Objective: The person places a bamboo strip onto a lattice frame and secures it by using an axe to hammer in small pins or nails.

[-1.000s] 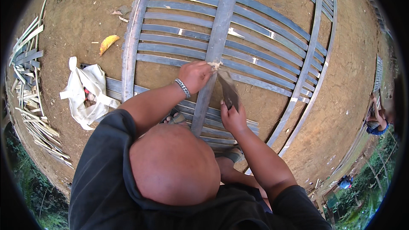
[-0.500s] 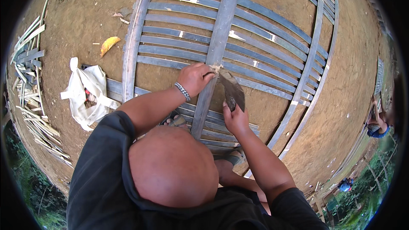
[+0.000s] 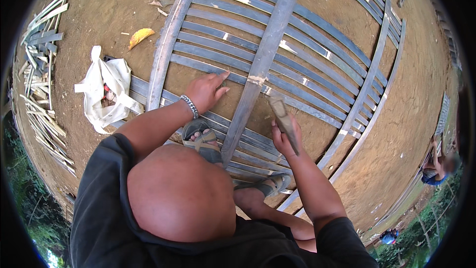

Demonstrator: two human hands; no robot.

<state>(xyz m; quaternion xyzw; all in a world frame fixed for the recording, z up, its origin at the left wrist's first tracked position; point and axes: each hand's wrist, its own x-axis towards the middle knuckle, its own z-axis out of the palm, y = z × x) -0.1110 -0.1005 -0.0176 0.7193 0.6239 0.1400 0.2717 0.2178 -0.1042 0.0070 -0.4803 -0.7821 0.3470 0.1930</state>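
Note:
My right hand [image 3: 286, 136] is closed around a short, broad-bladed machete [image 3: 283, 115], held above the ground just right of the central bamboo pole [image 3: 244, 116]. My left hand [image 3: 205, 93] is empty, its thumb and index finger apart, close to the nearest crosswise slat of the bamboo frame. A pale, scraped node [image 3: 256, 80] shows on the central pole between my two hands. Dark bamboo slats [image 3: 218, 49] run crosswise under this pole and under a left side pole [image 3: 171, 34].
A white bag [image 3: 94, 111] with items inside stands at left, near a yellow leaf [image 3: 141, 37]. Split bamboo strips [image 3: 42, 131] lie in a pile at far left. My sandalled feet [image 3: 202, 141] are among the nearer slats. Another person [image 3: 435, 168] is at far right.
My left hand has let go at the central pole's node and drawn back left, its fingers opening. My right hand has pulled the machete away from the pole and turned it.

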